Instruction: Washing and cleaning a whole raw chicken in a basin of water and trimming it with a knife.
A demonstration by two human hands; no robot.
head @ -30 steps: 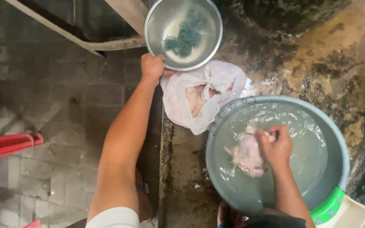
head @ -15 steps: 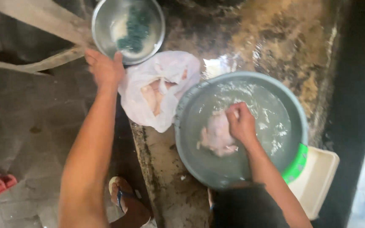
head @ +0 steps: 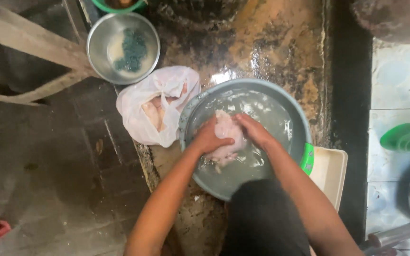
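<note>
A grey plastic basin [head: 290, 111] full of cloudy water stands on a wet, stained stone counter [head: 271, 42]. In the water lies a pale raw chicken [head: 226, 130]. My left hand [head: 207, 137] grips it from the left, and my right hand [head: 255, 130] holds it from the right. Both hands are in the basin.
A white plastic bag [head: 155, 102] with more raw meat lies left of the basin. Beyond it a steel bowl [head: 119, 45] holds a dark green scrubber. A cream tray [head: 330, 173] sits under the basin's right side. A green plastic item [head: 406, 137] lies on tiles at right.
My left hand left the steel bowl's rim and came into the basin onto the chicken. The view shifted, so the bowl, bag and basin sit differently in frame.
</note>
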